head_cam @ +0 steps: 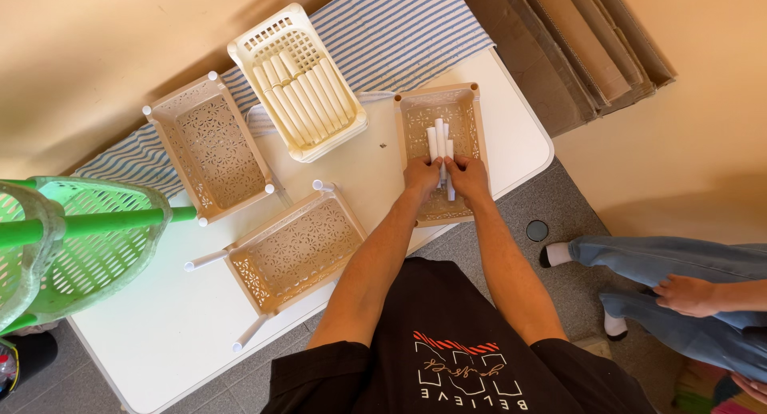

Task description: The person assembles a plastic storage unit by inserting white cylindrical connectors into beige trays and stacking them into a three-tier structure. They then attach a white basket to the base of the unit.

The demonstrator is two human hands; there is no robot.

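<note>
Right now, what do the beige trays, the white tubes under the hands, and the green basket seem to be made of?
Beige trays: likely moulded plastic, matte, judging by the lace-like cut-out pattern. White tubes, held by the left hand and right hand: smooth and uniform, probably plastic, though this is uncertain. Green basket: translucent glossy plastic with a grid mesh.

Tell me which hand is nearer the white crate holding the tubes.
Left. The left hand sits just right of and below the white crate; the right hand lies farther right, over the beige basket.
</note>
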